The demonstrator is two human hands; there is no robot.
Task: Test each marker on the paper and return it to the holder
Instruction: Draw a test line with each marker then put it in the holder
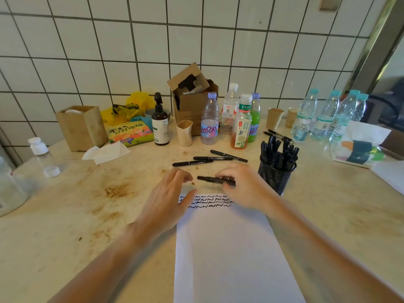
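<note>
Two bare forearms and hands, nothing worn.
No sleeves reach the forearms, and the left hand (169,191) and right hand (244,186) carry no rings, watch, bands or gloves; both look slightly blurred.

Black marker (215,179) level in right hand (242,184), left hand (172,189) beside, above scribbled paper (229,248).
</note>
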